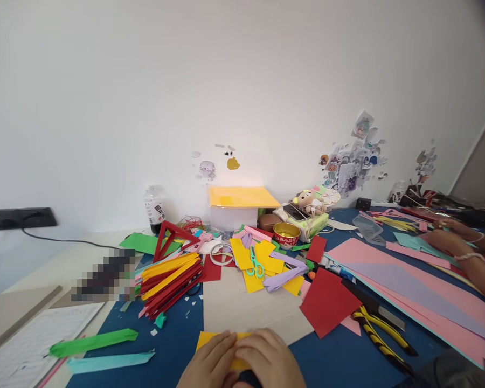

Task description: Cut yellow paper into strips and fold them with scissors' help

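Note:
At the bottom centre, a piece of yellow paper (205, 338) lies under and between my two hands. My left hand (212, 361) has its fingers pressed together on the paper's left part. My right hand (267, 355) bends its fingers over the paper's right part, close to the left fingertips. Both thumbs are mostly hidden below. Behind the hands is a grey board (242, 302), with yellow paper pieces (239, 253) and green-handled scissors (256, 264) at its back. A bundle of red and yellow folded strips (170, 283) sits to the left.
Green (95, 342) and light blue strips (111, 362) lie at the left. On the right are red paper (327, 302), yellow-black pliers (382, 337), a cutter (392, 318) and large pink sheets (388, 275). Another person's arm (464, 253) reaches in at far right. A bottle (155, 210) stands behind.

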